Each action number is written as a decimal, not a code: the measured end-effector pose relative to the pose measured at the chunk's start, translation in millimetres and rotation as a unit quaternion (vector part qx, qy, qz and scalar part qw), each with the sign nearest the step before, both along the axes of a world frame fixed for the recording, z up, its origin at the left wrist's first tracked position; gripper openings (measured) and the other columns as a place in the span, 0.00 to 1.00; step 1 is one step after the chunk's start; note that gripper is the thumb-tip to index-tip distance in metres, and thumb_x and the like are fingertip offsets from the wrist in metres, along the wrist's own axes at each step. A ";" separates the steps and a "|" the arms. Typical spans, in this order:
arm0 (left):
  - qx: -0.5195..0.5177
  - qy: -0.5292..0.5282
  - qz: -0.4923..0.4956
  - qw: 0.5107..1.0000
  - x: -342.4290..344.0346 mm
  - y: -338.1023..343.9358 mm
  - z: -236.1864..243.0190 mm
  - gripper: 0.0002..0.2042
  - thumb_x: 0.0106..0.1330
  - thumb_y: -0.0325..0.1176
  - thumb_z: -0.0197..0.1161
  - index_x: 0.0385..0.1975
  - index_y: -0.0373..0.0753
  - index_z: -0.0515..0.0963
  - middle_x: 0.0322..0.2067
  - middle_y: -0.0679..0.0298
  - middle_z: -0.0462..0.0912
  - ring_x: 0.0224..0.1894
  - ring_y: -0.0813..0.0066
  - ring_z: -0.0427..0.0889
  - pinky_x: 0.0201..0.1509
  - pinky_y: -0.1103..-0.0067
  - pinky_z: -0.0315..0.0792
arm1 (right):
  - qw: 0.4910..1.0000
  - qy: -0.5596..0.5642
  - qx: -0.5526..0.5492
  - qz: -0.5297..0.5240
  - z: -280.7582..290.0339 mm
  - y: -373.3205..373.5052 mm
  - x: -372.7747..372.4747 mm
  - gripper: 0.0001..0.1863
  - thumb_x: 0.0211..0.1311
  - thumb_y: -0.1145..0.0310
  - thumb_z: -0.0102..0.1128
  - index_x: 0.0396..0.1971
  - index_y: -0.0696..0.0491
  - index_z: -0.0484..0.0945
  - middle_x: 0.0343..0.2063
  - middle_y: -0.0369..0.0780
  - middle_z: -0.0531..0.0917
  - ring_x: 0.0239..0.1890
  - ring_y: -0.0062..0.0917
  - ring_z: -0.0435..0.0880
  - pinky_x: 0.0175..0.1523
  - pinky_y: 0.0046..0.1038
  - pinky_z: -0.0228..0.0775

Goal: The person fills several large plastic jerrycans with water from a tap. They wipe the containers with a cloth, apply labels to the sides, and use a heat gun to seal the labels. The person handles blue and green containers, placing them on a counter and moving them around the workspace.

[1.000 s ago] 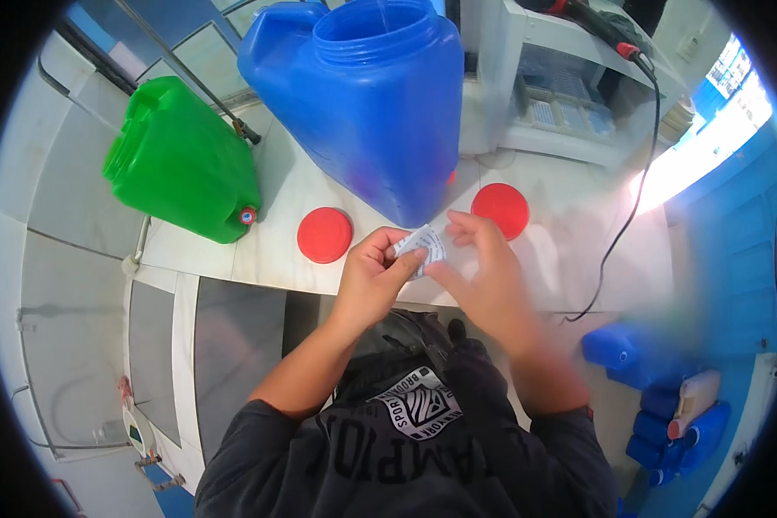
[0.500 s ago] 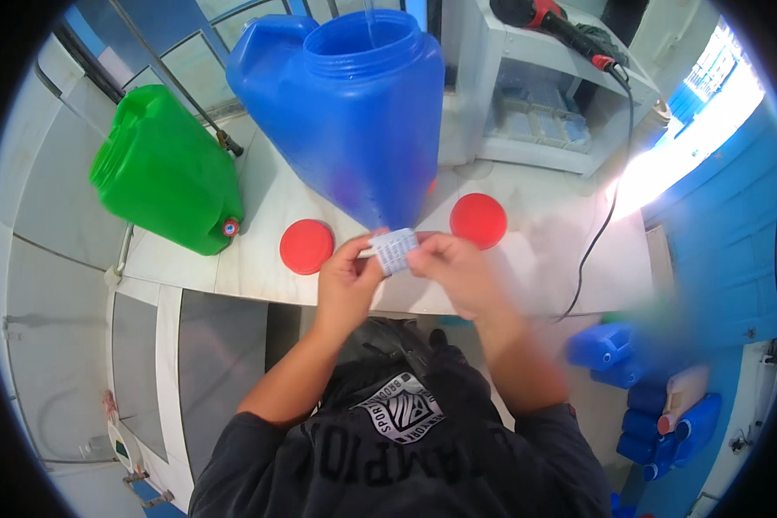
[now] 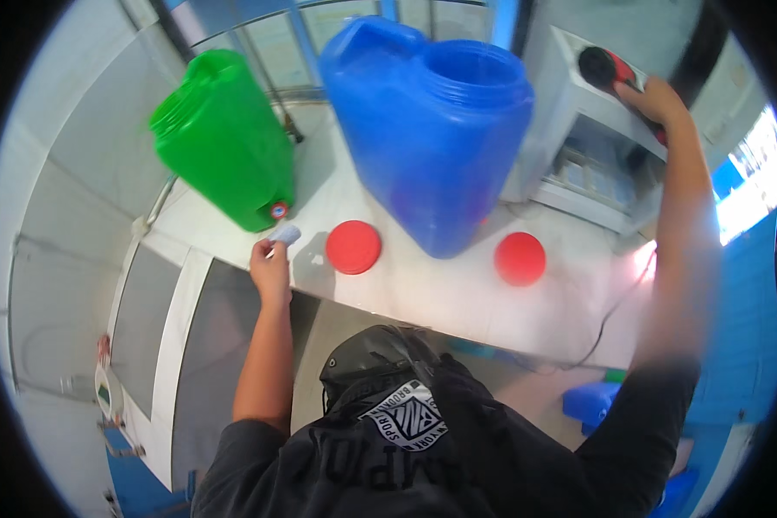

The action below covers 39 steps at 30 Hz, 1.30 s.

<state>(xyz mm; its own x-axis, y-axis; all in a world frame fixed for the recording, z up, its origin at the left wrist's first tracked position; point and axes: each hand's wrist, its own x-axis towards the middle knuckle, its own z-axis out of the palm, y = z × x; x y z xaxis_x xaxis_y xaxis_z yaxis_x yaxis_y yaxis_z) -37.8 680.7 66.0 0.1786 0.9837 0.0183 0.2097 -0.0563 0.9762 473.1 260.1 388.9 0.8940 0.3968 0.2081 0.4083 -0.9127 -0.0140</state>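
Observation:
At the counter's front edge, left of a red round cap [image 3: 353,248], my left hand [image 3: 271,269] pinches a small whitish printed piece [image 3: 285,235], like a label or plastic band. My right hand [image 3: 653,100] reaches far to the right and is wrapped round a red and black corded hand tool [image 3: 607,69] on top of a white cabinet; its exact kind is unclear. A large blue jerrycan [image 3: 423,147], its mouth uncapped, stands between my arms. Another red cap [image 3: 520,259] lies right of it.
A green jerrycan [image 3: 224,142] with a small tap near its base stands at the left of the white counter [image 3: 457,298]. The white cabinet [image 3: 578,200] stands at the back right. A black cord [image 3: 603,332] trails over the counter. Blue containers [image 3: 591,404] are at the lower right.
My hands have parted: the left carries the whitish piece leftward, and the right has let go of it and taken hold of the corded tool. The view has shifted; the water stream is gone.

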 end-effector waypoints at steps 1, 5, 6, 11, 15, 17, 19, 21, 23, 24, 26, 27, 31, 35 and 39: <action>0.033 0.028 0.030 0.999 -4.6 20.1 -21.0 0.15 0.62 0.37 0.65 0.42 0.33 0.78 0.37 0.60 0.84 0.38 0.75 0.80 0.42 0.77 0.74 | 1.000 0.011 -0.006 -0.002 -2.1 6.8 13.5 0.48 0.46 0.31 0.68 0.46 0.68 0.81 0.44 0.57 0.85 0.47 0.45 0.86 0.52 0.40 0.76; 0.052 0.091 0.128 0.986 -7.9 57.6 -57.2 0.16 0.58 0.41 0.68 0.38 0.34 0.78 0.37 0.57 0.84 0.38 0.66 0.82 0.47 0.72 0.74 | 0.996 0.065 0.047 0.029 -16.8 28.0 33.9 0.50 0.42 0.32 0.71 0.45 0.72 0.81 0.42 0.56 0.86 0.44 0.44 0.87 0.50 0.39 0.75; 0.051 0.092 0.147 0.984 -2.0 57.4 -56.3 0.17 0.57 0.41 0.69 0.38 0.34 0.78 0.37 0.58 0.84 0.38 0.66 0.82 0.46 0.72 0.74 | 0.997 0.054 0.043 0.015 -18.1 28.2 34.4 0.50 0.42 0.33 0.71 0.44 0.72 0.81 0.41 0.56 0.86 0.44 0.43 0.87 0.49 0.38 0.75; -0.052 -0.043 0.188 0.980 20.2 88.3 -70.7 0.18 0.56 0.39 0.70 0.40 0.35 0.75 0.35 0.59 0.81 0.35 0.69 0.81 0.39 0.75 0.76 | 0.991 0.073 0.115 -0.003 -2.0 16.1 23.7 0.46 0.43 0.34 0.72 0.46 0.66 0.81 0.37 0.47 0.86 0.39 0.35 0.85 0.47 0.32 0.74; -0.158 -0.134 0.196 0.959 40.9 92.6 -60.3 0.18 0.57 0.38 0.70 0.41 0.36 0.73 0.34 0.60 0.79 0.32 0.72 0.78 0.32 0.76 0.74 | 0.919 0.014 0.381 0.100 -11.6 -23.5 -33.3 0.39 0.56 0.37 0.66 0.54 0.58 0.79 0.42 0.38 0.83 0.47 0.26 0.80 0.50 0.26 0.71; -0.207 -0.208 0.206 0.934 31.1 116.5 -78.0 0.18 0.57 0.37 0.70 0.41 0.37 0.72 0.32 0.60 0.78 0.31 0.74 0.77 0.28 0.77 0.73 | 0.844 0.092 0.515 0.119 -12.7 -32.7 -77.2 0.34 0.63 0.43 0.64 0.57 0.56 0.76 0.45 0.37 0.81 0.49 0.21 0.77 0.48 0.23 0.70; -0.240 -0.214 0.180 0.930 49.1 100.1 -65.1 0.17 0.57 0.37 0.70 0.41 0.39 0.71 0.32 0.62 0.77 0.30 0.76 0.75 0.27 0.77 0.72 | 0.725 0.171 0.650 0.152 -26.0 -52.1 -134.3 0.38 0.61 0.45 0.68 0.62 0.57 0.70 0.45 0.38 0.79 0.45 0.19 0.75 0.43 0.20 0.69; -0.216 -0.203 0.159 0.942 56.6 97.8 -63.9 0.17 0.57 0.36 0.69 0.41 0.39 0.71 0.32 0.62 0.77 0.31 0.74 0.76 0.29 0.75 0.72 | 0.606 0.223 0.703 0.298 -44.2 -71.3 -185.2 0.47 0.54 0.45 0.75 0.65 0.57 0.63 0.42 0.38 0.77 0.40 0.19 0.73 0.40 0.18 0.69; -0.131 -0.168 0.156 0.965 45.7 114.8 -87.1 0.16 0.58 0.34 0.68 0.42 0.39 0.72 0.34 0.60 0.78 0.33 0.69 0.79 0.35 0.71 0.74 | 0.518 0.303 0.687 0.410 -64.8 -77.4 -217.1 0.51 0.47 0.47 0.80 0.63 0.58 0.60 0.36 0.39 0.75 0.37 0.22 0.73 0.39 0.18 0.72; -0.039 -0.079 0.165 0.982 48.2 113.7 -91.5 0.15 0.58 0.33 0.68 0.42 0.38 0.72 0.34 0.58 0.78 0.35 0.65 0.80 0.38 0.70 0.75 | 0.522 0.282 0.691 0.412 -71.6 -66.5 -245.5 0.49 0.47 0.49 0.81 0.60 0.59 0.60 0.34 0.39 0.75 0.35 0.23 0.74 0.38 0.18 0.72; 0.152 0.100 0.180 0.967 57.7 105.5 -93.7 0.15 0.58 0.30 0.67 0.42 0.35 0.72 0.34 0.55 0.79 0.38 0.57 0.81 0.44 0.68 0.75 | 0.548 0.243 0.696 0.397 -80.8 -40.6 -293.9 0.46 0.46 0.51 0.82 0.56 0.60 0.62 0.30 0.39 0.75 0.31 0.25 0.75 0.33 0.19 0.72; 0.160 0.124 0.125 0.971 63.4 94.1 -84.0 0.19 0.58 0.26 0.65 0.46 0.29 0.68 0.39 0.46 0.78 0.45 0.47 0.80 0.52 0.66 0.73 | 0.572 0.221 0.697 0.372 -85.5 -28.6 -314.4 0.44 0.46 0.52 0.81 0.54 0.60 0.63 0.28 0.40 0.75 0.29 0.25 0.75 0.31 0.19 0.71; 0.194 0.046 0.093 0.976 70.9 88.6 -104.5 0.28 0.59 0.23 0.62 0.58 0.25 0.58 0.52 0.37 0.71 0.53 0.44 0.76 0.59 0.63 0.69 | 0.694 0.227 0.597 0.333 -90.2 17.9 -367.5 0.27 0.45 0.62 0.77 0.40 0.57 0.73 0.25 0.39 0.77 0.28 0.25 0.78 0.33 0.23 0.72; 0.229 0.079 0.096 0.965 54.6 82.6 -88.7 0.30 0.60 0.23 0.64 0.62 0.28 0.60 0.55 0.41 0.73 0.58 0.48 0.75 0.62 0.64 0.68 | 0.811 0.312 0.408 0.282 -117.7 70.6 -379.8 0.13 0.49 0.72 0.70 0.35 0.55 0.79 0.24 0.35 0.79 0.27 0.20 0.78 0.33 0.24 0.69; 0.171 0.088 0.077 0.978 51.0 78.7 -80.5 0.30 0.61 0.25 0.67 0.63 0.31 0.63 0.56 0.46 0.75 0.60 0.52 0.76 0.64 0.67 0.69 | 0.728 0.488 0.425 0.227 -188.4 135.6 -382.8 0.13 0.59 0.66 0.70 0.39 0.55 0.79 0.25 0.32 0.77 0.21 0.15 0.71 0.24 0.22 0.60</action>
<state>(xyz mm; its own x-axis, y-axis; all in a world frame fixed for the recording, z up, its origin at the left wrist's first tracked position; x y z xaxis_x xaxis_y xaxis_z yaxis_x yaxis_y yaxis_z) 13.2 759.4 -14.4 0.0593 0.9406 0.3343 0.4044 -0.3288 0.8534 90.3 395.7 200.5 0.5988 0.7952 -0.0951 0.0819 -0.1789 -0.9804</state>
